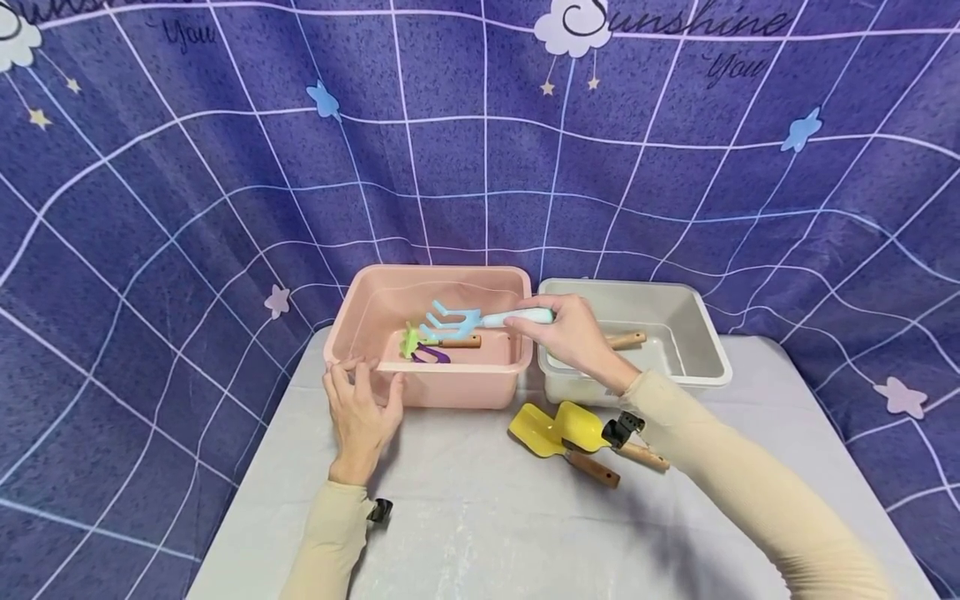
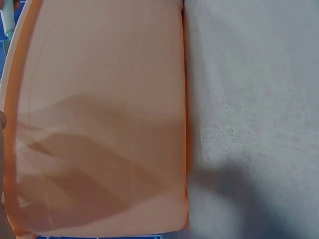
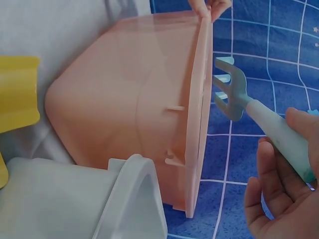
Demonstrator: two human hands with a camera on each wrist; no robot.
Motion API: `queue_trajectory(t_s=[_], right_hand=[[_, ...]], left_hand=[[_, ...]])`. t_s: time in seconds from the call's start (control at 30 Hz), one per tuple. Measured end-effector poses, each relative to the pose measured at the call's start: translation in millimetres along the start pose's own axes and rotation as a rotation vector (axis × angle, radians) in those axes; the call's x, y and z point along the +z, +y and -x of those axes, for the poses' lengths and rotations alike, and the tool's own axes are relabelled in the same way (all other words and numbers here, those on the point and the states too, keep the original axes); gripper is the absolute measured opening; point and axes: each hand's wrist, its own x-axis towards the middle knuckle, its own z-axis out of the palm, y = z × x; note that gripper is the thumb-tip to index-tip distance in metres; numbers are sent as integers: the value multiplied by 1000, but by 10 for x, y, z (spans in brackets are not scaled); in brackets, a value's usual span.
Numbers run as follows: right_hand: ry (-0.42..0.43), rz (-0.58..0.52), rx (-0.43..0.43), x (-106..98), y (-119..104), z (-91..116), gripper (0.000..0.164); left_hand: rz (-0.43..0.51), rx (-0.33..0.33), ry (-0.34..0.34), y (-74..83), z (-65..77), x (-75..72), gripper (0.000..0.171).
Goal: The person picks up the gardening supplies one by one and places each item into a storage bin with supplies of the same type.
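Note:
My right hand (image 1: 566, 333) grips the pale handle of a small light-blue hand rake (image 1: 457, 321), its prongs pointing left above the pink bin (image 1: 450, 387). In the right wrist view the rake (image 3: 234, 92) stands off from the bin's rim, thumb and fingers around its handle. My left hand (image 1: 363, 417) holds the bin's front left rim, fingers over the edge and thumb on the outer side. Inside that bin lie a green rake (image 1: 410, 342) with a wooden handle and a purple-edged tool (image 1: 431, 355).
Right of the pink bin stands a grey bin (image 1: 708, 350) with a wooden handle (image 1: 626, 340) inside, partly behind my right hand. Two yellow shovels (image 1: 536, 429) with wooden handles lie on the grey-covered table (image 1: 465, 533) in front. A blue patterned curtain (image 1: 480, 150) hangs behind.

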Motion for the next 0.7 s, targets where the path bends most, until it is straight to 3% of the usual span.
queue_trajectory(t_s=[0.7], right_hand=[[-75, 76, -58, 163, -100, -109, 27]], left_hand=[[3, 3, 6, -9, 0, 8, 47]])
